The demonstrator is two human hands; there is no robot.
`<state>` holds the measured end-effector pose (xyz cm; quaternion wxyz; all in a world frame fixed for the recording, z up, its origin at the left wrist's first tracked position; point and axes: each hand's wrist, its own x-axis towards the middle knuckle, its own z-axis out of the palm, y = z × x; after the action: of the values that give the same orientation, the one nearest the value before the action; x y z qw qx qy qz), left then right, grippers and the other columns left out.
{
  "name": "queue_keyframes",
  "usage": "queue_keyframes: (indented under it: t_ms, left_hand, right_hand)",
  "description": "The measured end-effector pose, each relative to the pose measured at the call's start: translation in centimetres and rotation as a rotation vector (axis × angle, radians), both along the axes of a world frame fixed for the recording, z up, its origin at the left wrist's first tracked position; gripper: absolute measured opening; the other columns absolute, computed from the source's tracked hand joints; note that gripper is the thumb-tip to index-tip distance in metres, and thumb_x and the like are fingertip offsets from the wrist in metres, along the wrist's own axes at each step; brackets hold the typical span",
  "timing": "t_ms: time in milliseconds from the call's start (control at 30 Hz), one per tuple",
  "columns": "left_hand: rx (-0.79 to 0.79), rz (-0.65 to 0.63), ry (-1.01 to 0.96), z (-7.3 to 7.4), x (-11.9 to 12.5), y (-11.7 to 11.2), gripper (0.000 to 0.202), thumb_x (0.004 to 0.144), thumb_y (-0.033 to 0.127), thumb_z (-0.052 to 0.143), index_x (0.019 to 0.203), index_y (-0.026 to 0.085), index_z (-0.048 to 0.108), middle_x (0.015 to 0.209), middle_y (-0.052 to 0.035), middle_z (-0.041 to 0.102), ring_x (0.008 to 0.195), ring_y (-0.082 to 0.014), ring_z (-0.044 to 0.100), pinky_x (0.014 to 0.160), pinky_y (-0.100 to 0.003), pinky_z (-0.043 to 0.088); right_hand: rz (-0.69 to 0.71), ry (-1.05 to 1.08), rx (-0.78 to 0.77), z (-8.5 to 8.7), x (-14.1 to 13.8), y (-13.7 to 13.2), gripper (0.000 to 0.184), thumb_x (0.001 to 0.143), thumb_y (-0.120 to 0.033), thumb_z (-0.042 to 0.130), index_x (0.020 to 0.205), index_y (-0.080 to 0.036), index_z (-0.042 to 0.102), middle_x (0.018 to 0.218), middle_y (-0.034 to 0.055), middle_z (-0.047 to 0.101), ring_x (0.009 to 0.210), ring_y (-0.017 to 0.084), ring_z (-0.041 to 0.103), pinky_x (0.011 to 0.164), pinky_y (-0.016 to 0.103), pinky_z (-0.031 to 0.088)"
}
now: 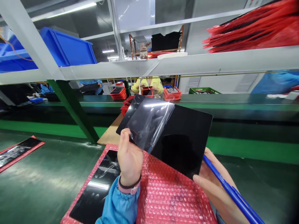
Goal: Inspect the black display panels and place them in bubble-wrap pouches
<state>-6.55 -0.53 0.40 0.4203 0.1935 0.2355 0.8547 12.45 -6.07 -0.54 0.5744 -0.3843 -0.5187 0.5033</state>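
Observation:
A black glass panel (182,140) is held up, tilted, in front of me. Clear film (147,121) lies wrinkled across its left part, with a loose edge running diagonally. My left hand (130,155) is closed at the panel's lower left edge, beside the film; its far fingertips are hidden. My right hand (217,183) grips the lower right corner between thumb and fingers, and a blue pen (231,189) also rests in this hand. Below lies red bubble wrap (173,196). Another black panel (95,189) with film on it lies on the wrap at left.
A panel on red wrap (21,151) lies at far left on the green bench (46,186). A green post (74,112) and white shelf beam (173,65) stand ahead. Blue bins (67,46) and red bags (254,28) sit above. Across the line, a person in yellow (158,84) works.

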Motion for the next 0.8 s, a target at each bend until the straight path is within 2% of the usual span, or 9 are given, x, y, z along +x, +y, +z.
queue_keyframes:
  t_ms: [100,167,267,333,400,567,733,800]
  left_hand:
    - [0.008,-0.033,0.005,-0.1,-0.7,0.5,0.007,0.078,0.027,0.066,0.080,0.020,0.064,0.082,0.0037,0.065,0.084,-0.0135,0.061,0.085,-0.029,0.046]
    - [0.026,0.024,0.074,-0.2,-1.2,1.0,0.004,0.076,0.022,0.065,0.074,0.019,0.065,0.076,0.0039,0.064,0.079,-0.0124,0.060,0.082,-0.026,0.046]
    - [0.042,0.152,0.181,-0.5,-1.9,1.9,0.008,0.072,0.018,0.062,0.064,0.017,0.062,0.067,0.0043,0.058,0.070,-0.0102,0.055,0.076,-0.022,0.043]
    - [0.039,0.213,0.201,-0.5,-2.4,2.3,0.011,0.068,0.016,0.060,0.058,0.017,0.058,0.063,0.0045,0.053,0.066,-0.0094,0.051,0.073,-0.021,0.042]
    - [0.035,0.239,0.219,-0.4,-2.8,2.5,0.012,0.065,0.016,0.058,0.054,0.018,0.054,0.061,0.0042,0.050,0.064,-0.0098,0.048,0.069,-0.021,0.041]
    - [-0.014,0.192,0.245,-0.2,-3.5,2.7,0.013,0.063,0.020,0.055,0.051,0.018,0.050,0.061,0.0030,0.044,0.064,-0.0107,0.045,0.064,-0.022,0.039]
    - [0.010,0.237,0.300,-0.9,-4.0,3.1,0.015,0.063,0.020,0.057,0.050,0.018,0.049,0.061,0.0025,0.046,0.064,-0.0110,0.046,0.061,-0.022,0.040]
    - [0.017,0.244,0.330,-1.2,-4.1,3.1,0.014,0.065,0.020,0.056,0.052,0.018,0.050,0.061,0.0026,0.047,0.064,-0.0111,0.047,0.060,-0.021,0.040]
  right_hand:
    - [0.026,0.037,-0.050,0.1,0.2,0.2,0.047,0.076,-0.033,0.072,0.122,-0.033,0.059,0.120,0.0054,0.068,0.112,0.029,0.063,0.089,0.041,0.054]
    - [0.027,0.044,-0.059,0.5,0.2,0.1,0.041,0.076,-0.037,0.071,0.116,-0.032,0.064,0.112,0.0053,0.071,0.103,0.028,0.067,0.084,0.039,0.056]
    - [-0.038,-0.042,-0.033,1.0,0.4,-0.2,0.030,0.076,-0.046,0.069,0.099,-0.027,0.072,0.088,0.0056,0.075,0.081,0.028,0.072,0.071,0.036,0.058]
    - [-0.110,-0.132,0.001,1.2,0.7,-0.5,0.026,0.076,-0.049,0.068,0.087,-0.026,0.075,0.070,0.0037,0.072,0.066,0.026,0.070,0.064,0.035,0.057]
    - [-0.152,-0.192,0.036,1.2,1.0,-0.7,0.026,0.077,-0.050,0.067,0.080,-0.026,0.076,0.060,0.0025,0.068,0.059,0.024,0.067,0.061,0.035,0.056]
    - [-0.074,-0.192,0.051,1.3,1.5,-1.2,0.031,0.080,-0.052,0.062,0.069,-0.027,0.076,0.060,0.0045,0.071,0.062,0.027,0.069,0.062,0.035,0.055]
    - [0.019,-0.182,0.022,1.3,1.6,-1.2,0.042,0.086,-0.051,0.053,0.062,-0.025,0.075,0.060,0.0063,0.071,0.078,0.030,0.071,0.076,0.039,0.054]
    - [0.042,-0.159,-0.012,1.2,1.6,-1.2,0.043,0.086,-0.052,0.053,0.061,-0.025,0.075,0.060,0.0064,0.071,0.078,0.031,0.071,0.076,0.040,0.054]
